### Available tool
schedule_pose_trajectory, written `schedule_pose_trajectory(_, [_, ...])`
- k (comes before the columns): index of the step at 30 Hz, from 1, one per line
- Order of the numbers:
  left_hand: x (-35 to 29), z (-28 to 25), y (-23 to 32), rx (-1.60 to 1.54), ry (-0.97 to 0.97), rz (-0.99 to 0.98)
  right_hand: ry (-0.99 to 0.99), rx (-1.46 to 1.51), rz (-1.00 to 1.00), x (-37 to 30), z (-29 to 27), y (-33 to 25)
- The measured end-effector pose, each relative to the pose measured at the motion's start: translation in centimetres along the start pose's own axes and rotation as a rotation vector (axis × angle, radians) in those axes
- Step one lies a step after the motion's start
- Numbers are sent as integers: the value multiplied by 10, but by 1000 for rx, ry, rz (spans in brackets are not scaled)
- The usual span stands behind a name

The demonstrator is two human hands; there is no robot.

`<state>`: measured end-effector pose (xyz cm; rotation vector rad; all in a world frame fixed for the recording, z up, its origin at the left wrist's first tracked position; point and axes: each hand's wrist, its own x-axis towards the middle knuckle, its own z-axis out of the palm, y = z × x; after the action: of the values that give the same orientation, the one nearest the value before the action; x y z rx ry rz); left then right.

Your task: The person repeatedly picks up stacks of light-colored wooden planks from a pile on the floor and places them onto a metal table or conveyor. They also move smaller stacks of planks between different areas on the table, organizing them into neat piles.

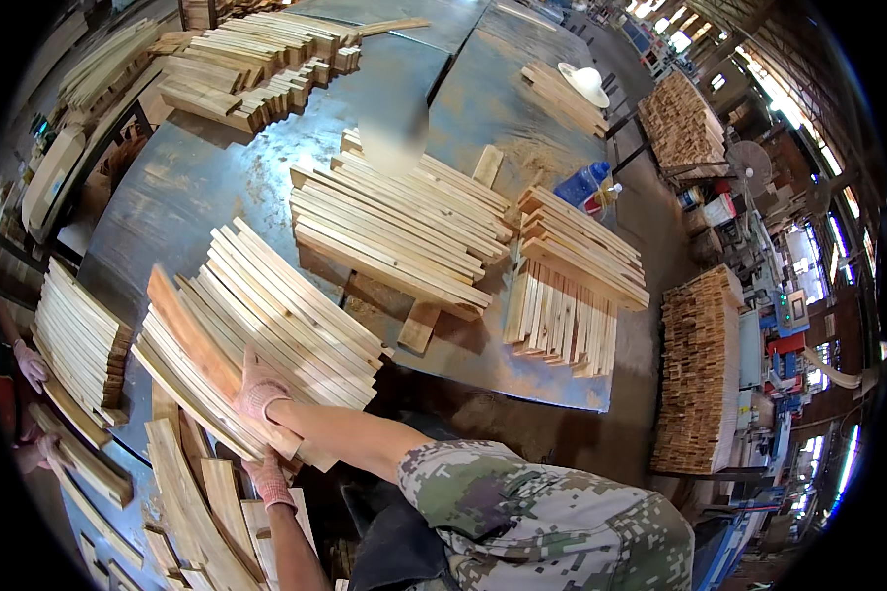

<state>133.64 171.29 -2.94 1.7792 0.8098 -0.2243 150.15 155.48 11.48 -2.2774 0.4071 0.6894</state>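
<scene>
Reddish wood sets one long board [192,330] apart from the pale slats [271,310] ranged beside it, at the near left of the metal table [192,192]. The right hand [263,391], in a knitted glove, rests at the board's near end with a finger stretched along it; whether the thumb closes underneath is hidden, so I cannot tell how firm the hold is. The left hand [267,481], gloved too, is at the near ends of the slats, fingers partly bent and partly hidden; I cannot tell what it grips, if anything.

Pressure at one end only could swing the far end of the board sideways and push the row out of line. The slats lie side by side with no tie showing, so a sideways knock could fan them apart. Squeezing the ends together could pinch a gloved fingertip.

Just below, loose boards [182,483] lie at uneven angles; a sleeve or forearm brushing them could set them sliding. A co-worker's hand [32,364] is by the stack [81,345] at the left, so a board swung that way could strike it. Farther off, the middle stack [389,231] has ragged ends that could catch a passing slat.
</scene>
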Motion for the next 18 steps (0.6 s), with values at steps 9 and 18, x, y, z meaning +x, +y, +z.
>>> schedule_pose_trajectory(9, [-2, 1, 0, -373, -52, -95, -115, 207, -202, -83, -166, 144])
schedule_pose_trajectory(18, [-14, 13, 11, -287, 30, -98, 483, -232, 2, -234, -413, 472])
